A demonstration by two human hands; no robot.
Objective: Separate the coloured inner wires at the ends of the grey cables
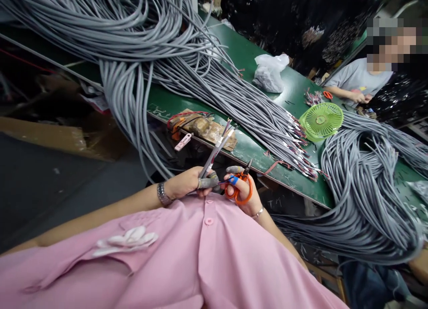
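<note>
My left hand [187, 184], with taped fingertips and a wristwatch, is closed round a grey cable [216, 150] that points up and to the right, its stripped coloured wires showing at the tip. My right hand [242, 188] grips small orange-handled scissors [239, 186], blades pointing up, right beside the left hand. Both hands hover just above my pink shirt, in front of the green table's edge [287, 184].
Big bundles of grey cables [207, 77] lie across the green table, more coiled at right [361, 202]. A taped brown block [203, 128], a green fan guard [321, 120] and a white plastic bag [269, 72] sit on it. Another person [361, 79] sits at the far side.
</note>
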